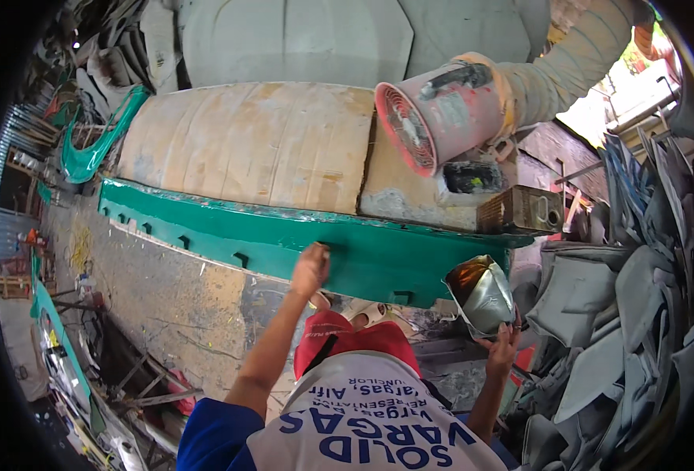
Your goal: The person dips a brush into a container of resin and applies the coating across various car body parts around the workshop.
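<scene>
Left hand (pixel 311 267): fingers clenched, pressed against the green panel (pixel 284 239); whether they hold anything cannot be told. Right hand (pixel 502 345): fingers grasp the lower edge of a dented metal can (pixel 482 294), tilted, just above them. A pink fan (pixel 433 118) sits well above the can.

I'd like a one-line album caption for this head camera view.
Left hand presses against a long green-painted panel while the right hand holds a dented shiny metal can beside a pink duct fan.
</scene>
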`<state>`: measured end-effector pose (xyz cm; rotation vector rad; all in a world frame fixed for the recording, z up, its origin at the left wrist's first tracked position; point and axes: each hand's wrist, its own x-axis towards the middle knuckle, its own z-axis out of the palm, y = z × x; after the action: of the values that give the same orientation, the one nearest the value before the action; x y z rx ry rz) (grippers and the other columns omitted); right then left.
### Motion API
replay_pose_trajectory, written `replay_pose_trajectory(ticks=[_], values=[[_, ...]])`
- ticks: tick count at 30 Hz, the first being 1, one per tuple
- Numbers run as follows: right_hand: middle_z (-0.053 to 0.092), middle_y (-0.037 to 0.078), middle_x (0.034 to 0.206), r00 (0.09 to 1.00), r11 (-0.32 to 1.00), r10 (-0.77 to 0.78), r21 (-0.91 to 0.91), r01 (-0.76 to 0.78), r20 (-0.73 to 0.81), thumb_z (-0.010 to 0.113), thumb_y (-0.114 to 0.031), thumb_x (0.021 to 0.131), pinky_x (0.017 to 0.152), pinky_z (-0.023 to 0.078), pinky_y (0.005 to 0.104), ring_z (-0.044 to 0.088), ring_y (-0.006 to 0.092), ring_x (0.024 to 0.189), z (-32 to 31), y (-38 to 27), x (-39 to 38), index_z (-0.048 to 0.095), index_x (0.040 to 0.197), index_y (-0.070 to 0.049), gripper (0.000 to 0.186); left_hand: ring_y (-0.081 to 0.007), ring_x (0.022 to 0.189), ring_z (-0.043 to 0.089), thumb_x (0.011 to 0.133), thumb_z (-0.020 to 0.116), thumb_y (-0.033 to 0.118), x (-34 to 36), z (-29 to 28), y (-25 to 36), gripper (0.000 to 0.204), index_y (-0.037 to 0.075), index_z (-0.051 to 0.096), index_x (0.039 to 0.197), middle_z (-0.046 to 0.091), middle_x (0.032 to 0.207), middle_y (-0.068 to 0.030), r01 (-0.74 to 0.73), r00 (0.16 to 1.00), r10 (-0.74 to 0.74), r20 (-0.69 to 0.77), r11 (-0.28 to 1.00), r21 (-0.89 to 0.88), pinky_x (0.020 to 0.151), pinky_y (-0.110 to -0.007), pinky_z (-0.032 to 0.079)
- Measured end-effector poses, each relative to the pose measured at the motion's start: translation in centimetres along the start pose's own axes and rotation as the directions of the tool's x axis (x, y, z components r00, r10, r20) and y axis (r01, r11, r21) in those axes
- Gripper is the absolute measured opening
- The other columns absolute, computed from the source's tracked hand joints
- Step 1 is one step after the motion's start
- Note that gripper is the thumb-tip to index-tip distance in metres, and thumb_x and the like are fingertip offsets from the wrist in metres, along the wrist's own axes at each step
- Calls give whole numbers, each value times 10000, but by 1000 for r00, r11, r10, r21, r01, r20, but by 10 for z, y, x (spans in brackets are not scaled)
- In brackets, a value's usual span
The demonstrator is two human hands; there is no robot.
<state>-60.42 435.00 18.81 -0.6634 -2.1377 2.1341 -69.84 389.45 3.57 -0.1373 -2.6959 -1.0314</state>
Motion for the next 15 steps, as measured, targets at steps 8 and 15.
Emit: replay_pose_trajectory(ticks=[8, 15], values=[[432, 111, 1439, 997, 980, -15, -200, 1, -72, 513, -319, 998, 775, 594, 380, 534, 267, 1230, -60, 24, -19, 376, 1499, -126, 554, -400, 952, 605, 849, 657, 178, 15, 134, 144, 298, -16, 581, 1062, 604, 1016, -219, -227, 903, 255, 347, 967, -119, 869, -463, 502], [421, 203, 1471, 873, 434, -462, -819, 375, 155, 650, 76, 831, 947, 507, 442, 419, 408, 1361, -129, 46, -30, 384, 1467, -129, 720, -307, 925, 630, 948, 562, 72, 16, 117, 112, 126, 44, 637, 1046, 631, 1012, -183, 26, 994, 2, 110, 966, -256, 830, -385, 521]])
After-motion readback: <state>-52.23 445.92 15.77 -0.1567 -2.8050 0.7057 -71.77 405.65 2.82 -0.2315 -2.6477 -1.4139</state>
